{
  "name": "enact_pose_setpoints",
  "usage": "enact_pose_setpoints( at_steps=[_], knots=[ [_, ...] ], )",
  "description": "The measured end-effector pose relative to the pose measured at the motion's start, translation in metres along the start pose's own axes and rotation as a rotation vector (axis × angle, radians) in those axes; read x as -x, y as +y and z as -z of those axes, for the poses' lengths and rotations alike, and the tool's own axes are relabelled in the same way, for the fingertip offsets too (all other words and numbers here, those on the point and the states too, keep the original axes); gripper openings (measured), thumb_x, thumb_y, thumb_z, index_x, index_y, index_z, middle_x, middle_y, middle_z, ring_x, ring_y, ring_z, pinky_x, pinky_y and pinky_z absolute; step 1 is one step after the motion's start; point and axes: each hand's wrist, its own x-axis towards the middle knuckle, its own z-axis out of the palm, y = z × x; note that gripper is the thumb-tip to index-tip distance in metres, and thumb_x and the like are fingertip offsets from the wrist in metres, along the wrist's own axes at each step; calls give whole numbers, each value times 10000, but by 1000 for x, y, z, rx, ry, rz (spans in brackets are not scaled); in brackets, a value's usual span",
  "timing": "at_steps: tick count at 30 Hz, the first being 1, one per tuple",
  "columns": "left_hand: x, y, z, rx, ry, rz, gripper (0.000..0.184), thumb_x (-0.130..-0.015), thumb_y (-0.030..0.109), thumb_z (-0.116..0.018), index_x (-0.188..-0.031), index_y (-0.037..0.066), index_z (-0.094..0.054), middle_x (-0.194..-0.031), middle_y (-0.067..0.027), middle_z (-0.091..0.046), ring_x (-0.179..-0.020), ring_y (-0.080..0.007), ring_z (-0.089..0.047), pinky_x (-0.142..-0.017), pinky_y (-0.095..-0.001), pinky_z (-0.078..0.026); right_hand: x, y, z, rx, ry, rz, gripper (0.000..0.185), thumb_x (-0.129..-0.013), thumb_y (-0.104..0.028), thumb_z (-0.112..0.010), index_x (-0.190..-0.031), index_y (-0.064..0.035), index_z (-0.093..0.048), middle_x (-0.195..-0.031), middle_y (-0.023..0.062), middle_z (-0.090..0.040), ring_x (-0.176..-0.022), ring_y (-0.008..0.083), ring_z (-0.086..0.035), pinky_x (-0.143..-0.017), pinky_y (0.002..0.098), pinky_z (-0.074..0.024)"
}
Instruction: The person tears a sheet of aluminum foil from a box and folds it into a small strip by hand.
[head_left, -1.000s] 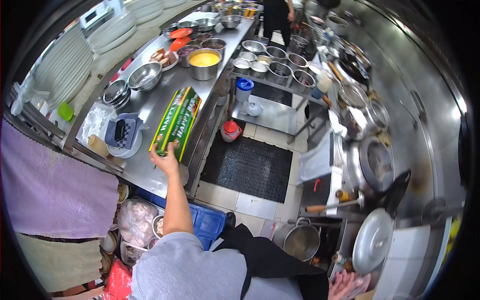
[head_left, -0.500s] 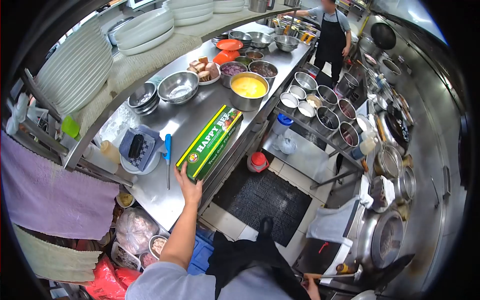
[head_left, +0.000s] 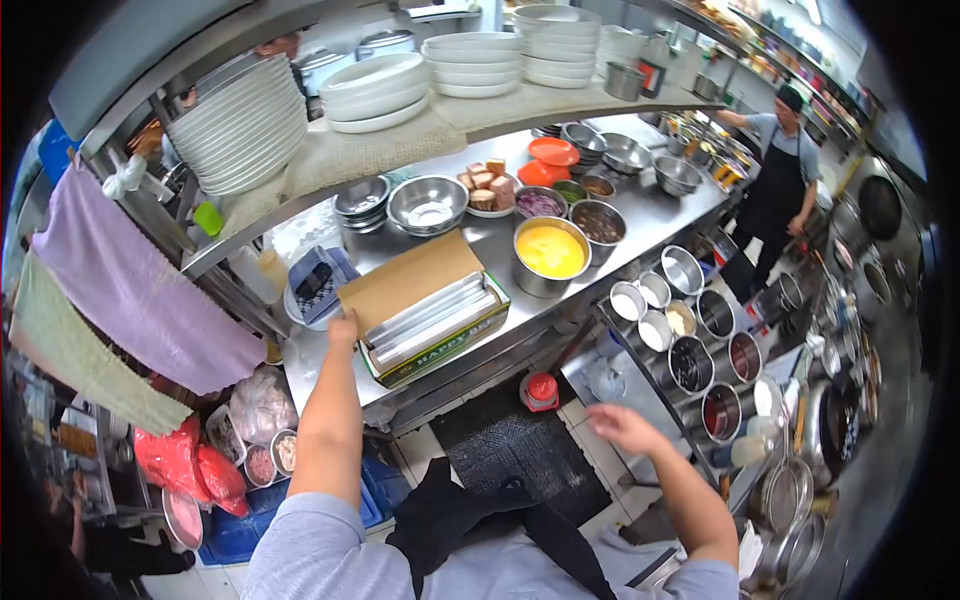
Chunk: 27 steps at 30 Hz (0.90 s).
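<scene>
Head view: the left hand (head_left: 343,330) is at the left edge of a raised brown cardboard lid (head_left: 415,280), its fingers close together; whether they pinch the card or only rest against it, I cannot tell. Well apart from it, the right hand (head_left: 622,428) hangs over the black floor mat (head_left: 520,455), fingers loosely spread and slightly curled, holding nothing. The lid belongs to a long green-and-yellow printed box (head_left: 440,352), standing open at the near edge of the steel counter (head_left: 322,372), with silvery material (head_left: 425,322) inside. The box looks light to moderate in weight, its walls stiff but easily crushed, the lid bendy; the silvery contents seem thin, slick and quick to crease. Both short ends look like the surest hold. Outward, a steel pot of yellow liquid (head_left: 540,284) stands to the right, a shiny steel bowl (head_left: 428,205) on the far side.
</scene>
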Motion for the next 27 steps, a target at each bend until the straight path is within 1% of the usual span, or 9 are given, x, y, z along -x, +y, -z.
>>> enact_pose_setpoints(
  at_steps=[3, 5, 7, 11, 13, 15, 21, 23, 27],
  knots=[
    [-36, -23, -6, -190, 99, 6, 392, -915, 344, -640, -969, -39, -699, -907, -259, -715, -878, -408, -704, -769, -453, -538, -111, -31, 28, -21, 129, 84, 353, -958, -173, -639, -1272, -20, -588, -1058, 85, -696, -942, 151, -653, -860, 312, -522],
    [-8, -1, -2, -548, 90, -142, 352, -873, 259, -651, -1057, -41, -666, -1070, -319, -681, -1003, -441, -679, -858, -475, -523, -181, -34, 30, -93, 216, 160, 360, -946, -142, -635, -1284, -32, -579, -1018, 73, -681, -898, 142, -644, -832, 306, -522],
    [10, 5, -9, -488, 205, -3, 417, -824, 167, -661, -1200, -3, -604, -1150, -272, -664, -1089, -419, -638, -923, -496, -497, -237, -52, 18, 36, 340, 283, 455, -906, -117, -653, -1337, -36, -532, -1166, 151, -646, -973, 244, -663, -879, 356, -529],
    [81, 52, 2, -594, 389, -862, 390, -798, 54, -633, -1185, 80, -591, -1128, -162, -610, -1085, -408, -559, -952, -497, -456, -308, -93, -9, 429, 407, 417, 504, -864, -103, -636, -1352, -51, -520, -1321, 198, -560, -1210, 390, -538, -1036, 441, -448],
    [113, 51, 5, -544, 87, -1032, 365, -800, 62, -653, -1161, 92, -611, -1208, -162, -586, -1097, -392, -548, -958, -483, -448, -333, -102, -19, 607, 321, 430, 451, -852, -127, -652, -1297, -101, -582, -1304, 148, -578, -1238, 348, -525, -1020, 473, -453],
    [135, 42, 0, -524, -207, -940, 364, -787, 89, -691, -1146, 100, -632, -1220, -157, -584, -1118, -365, -547, -957, -478, -449, -351, -105, -24, 791, 159, 451, 405, -842, -141, -666, -1244, -125, -619, -1298, 127, -583, -1248, 327, -523, -1012, 484, -457],
    [123, 24, -16, -757, -94, -892, 378, -774, 135, -728, -1139, 92, -639, -1125, -138, -622, -1102, -348, -572, -955, -461, -455, -396, -93, -28, 1034, -45, 621, 407, -822, -160, -679, -1226, -140, -632, -1275, 107, -600, -1271, 323, -513, -992, 498, -469],
    [113, 24, -15, -793, -185, -766, 427, -750, 127, -760, -1158, 103, -636, -1185, -121, -585, -1149, -339, -535, -960, -478, -447, -415, -96, -21, 883, -234, 458, 407, -796, -142, -693, -1198, -138, -633, -1221, 113, -605, -1259, 336, -516, -992, 517, -459],
    [138, 63, -12, -689, 129, -752, 452, -701, 97, -790, -1127, 128, -645, -1091, -115, -586, -1060, -321, -554, -912, -466, -445, -411, -119, -4, 791, -96, 488, 373, -775, -128, -710, -1140, -132, -634, -1130, 102, -609, -1185, 322, -547, -938, 502, -464]
  ],
)
